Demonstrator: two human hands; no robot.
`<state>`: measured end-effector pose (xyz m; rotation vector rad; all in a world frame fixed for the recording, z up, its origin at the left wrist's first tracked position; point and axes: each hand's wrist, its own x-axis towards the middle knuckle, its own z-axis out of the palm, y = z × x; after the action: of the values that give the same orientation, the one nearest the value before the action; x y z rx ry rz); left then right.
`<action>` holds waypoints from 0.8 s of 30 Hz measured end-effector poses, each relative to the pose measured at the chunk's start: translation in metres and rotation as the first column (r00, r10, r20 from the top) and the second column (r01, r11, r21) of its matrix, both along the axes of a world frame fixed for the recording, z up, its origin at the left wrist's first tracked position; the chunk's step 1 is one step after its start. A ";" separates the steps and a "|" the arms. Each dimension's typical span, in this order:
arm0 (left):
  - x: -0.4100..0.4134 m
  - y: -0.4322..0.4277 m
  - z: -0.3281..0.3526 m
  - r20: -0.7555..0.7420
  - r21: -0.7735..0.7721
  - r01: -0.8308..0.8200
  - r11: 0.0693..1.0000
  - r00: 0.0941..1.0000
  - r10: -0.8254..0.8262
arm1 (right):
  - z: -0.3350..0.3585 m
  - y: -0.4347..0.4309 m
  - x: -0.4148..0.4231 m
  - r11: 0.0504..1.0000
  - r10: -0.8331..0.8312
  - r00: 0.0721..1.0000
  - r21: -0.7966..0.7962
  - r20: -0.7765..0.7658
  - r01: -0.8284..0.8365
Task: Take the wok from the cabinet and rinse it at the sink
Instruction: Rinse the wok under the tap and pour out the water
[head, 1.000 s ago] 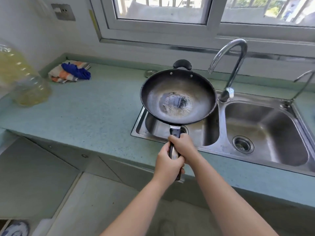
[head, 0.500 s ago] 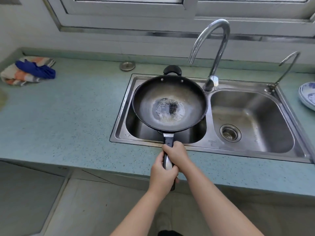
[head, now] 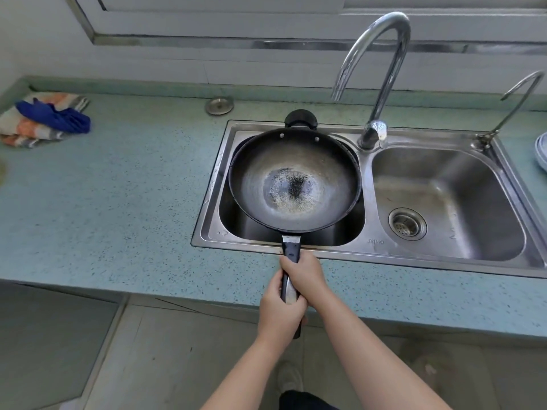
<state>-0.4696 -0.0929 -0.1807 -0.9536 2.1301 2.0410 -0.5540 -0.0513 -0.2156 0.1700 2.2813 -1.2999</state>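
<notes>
at the upper left of the frame a bunched cloth (head: 44,118), striped orange and grey with a blue piece on top, lies on the speckled blue-green counter (head: 118,202) near the back wall. further right, at the back of the counter just beyond the sink's far left corner, sits a small round metal disc (head: 219,105).

the steel double sink (head: 212,184) fills the centre and right of the frame. the wok (head: 294,180) is over the left basin (head: 236,223), mouth up and covering most of it. its small black loop handle (head: 301,118) lies over the back rim, and its long handle (head: 291,253) crosses the front rim toward the person. the inside is dark with a pale, mottled patch at the bottom. from this angle it may be resting on the basin or held just clear of it; i cannot tell which.

both hands are on the long handle, below the centre of the frame. the left hand (head: 278,313) is lower, fingers clenched round the handle near its end. the right hand (head: 305,275) is just above, touching the left, fingers wrapped round the handle nearer the wok.

right of the wok the tall curved faucet (head: 381,69) rises from the back rim between the basins, its spout ending above and right of the loop handle. the right basin (head: 461,184) has a round drain strainer (head: 407,224) in its floor. a thin second tap (head: 515,99) stands at the sink's back right corner. at the right edge of the frame, white rims of stacked dishes (head: 541,152) sit on the counter, cut off by the frame.
</notes>
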 end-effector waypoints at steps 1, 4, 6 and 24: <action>0.001 0.000 -0.002 -0.003 0.002 -0.003 1.000 1.000 0.003 | -0.001 0.000 0.001 1.000 -0.007 1.000 0.010 -0.001 0.007; 0.003 -0.003 -0.005 0.005 0.022 -0.010 1.000 1.000 0.010 | -0.001 -0.002 0.001 1.000 -0.015 1.000 0.019 -0.006 0.015; 0.002 -0.004 -0.006 0.003 0.028 -0.010 1.000 1.000 0.009 | -0.001 -0.004 0.001 0.999 -0.018 1.000 0.027 0.001 0.018; 0.008 -0.009 -0.015 -0.026 -0.032 0.060 0.998 0.998 -0.061 | 0.014 0.003 0.017 0.997 -0.042 0.993 0.065 -0.113 0.050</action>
<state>-0.4613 -0.1019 -0.1961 -0.8590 2.1825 2.0099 -0.5373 -0.0485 -0.2013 0.1785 2.4308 -1.2858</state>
